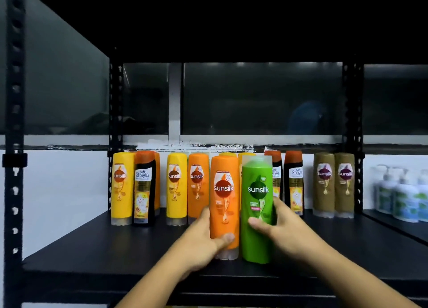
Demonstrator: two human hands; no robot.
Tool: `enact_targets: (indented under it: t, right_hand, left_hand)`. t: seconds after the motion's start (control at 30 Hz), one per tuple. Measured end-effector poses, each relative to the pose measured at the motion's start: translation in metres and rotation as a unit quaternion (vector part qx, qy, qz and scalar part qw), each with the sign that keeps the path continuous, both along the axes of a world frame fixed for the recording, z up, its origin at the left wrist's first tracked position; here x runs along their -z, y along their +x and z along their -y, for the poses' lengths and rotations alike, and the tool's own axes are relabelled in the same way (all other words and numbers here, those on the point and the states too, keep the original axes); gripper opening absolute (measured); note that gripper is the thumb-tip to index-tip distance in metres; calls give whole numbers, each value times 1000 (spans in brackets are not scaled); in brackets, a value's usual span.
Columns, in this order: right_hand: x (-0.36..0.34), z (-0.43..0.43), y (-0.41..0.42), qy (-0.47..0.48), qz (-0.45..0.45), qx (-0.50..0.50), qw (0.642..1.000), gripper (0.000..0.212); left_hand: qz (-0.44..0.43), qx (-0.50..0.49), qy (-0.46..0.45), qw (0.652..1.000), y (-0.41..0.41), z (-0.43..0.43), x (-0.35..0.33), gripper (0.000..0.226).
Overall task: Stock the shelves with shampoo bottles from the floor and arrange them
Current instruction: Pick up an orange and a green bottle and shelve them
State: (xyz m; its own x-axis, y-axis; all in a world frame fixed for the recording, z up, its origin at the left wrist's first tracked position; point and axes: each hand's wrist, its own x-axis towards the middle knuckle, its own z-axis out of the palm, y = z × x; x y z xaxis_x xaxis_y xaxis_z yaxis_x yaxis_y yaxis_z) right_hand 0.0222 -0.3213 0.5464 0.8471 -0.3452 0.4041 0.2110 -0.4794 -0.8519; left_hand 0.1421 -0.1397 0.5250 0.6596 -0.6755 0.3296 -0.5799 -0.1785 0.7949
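Placing step: left hand (203,236) grips orange Sunsilk bottle (224,205), right hand (278,226) grips green Sunsilk bottle (257,210), both mid-shelf (92,249). Next, likely: push toward back row.

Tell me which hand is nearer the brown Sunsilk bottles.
Right. The right hand, gripping the green bottle, is left of the brown bottles; the left hand, on the orange bottle, is farther left.

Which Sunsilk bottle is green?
The green bottle in the right hand, beside the orange bottle the left hand holds; others are yellow, orange, brown or black.
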Motion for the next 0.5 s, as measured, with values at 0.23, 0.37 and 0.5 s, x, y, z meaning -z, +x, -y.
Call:
enact_targets:
  t: [0.23, 0.37, 0.5]
  right_hand:
    - [3, 36, 53, -6, -49, 68, 996, 36]
    - [15, 53, 78, -55, -90, 118, 987, 36]
    - [14, 59, 87, -66, -98, 124, 985, 41]
  left_hand:
    - [35, -60, 77, 995, 35, 46, -23, 74]
    - [38, -101, 98, 989, 61, 75, -26, 69]
    - [58, -129, 80, 987, 76, 89, -18, 56]
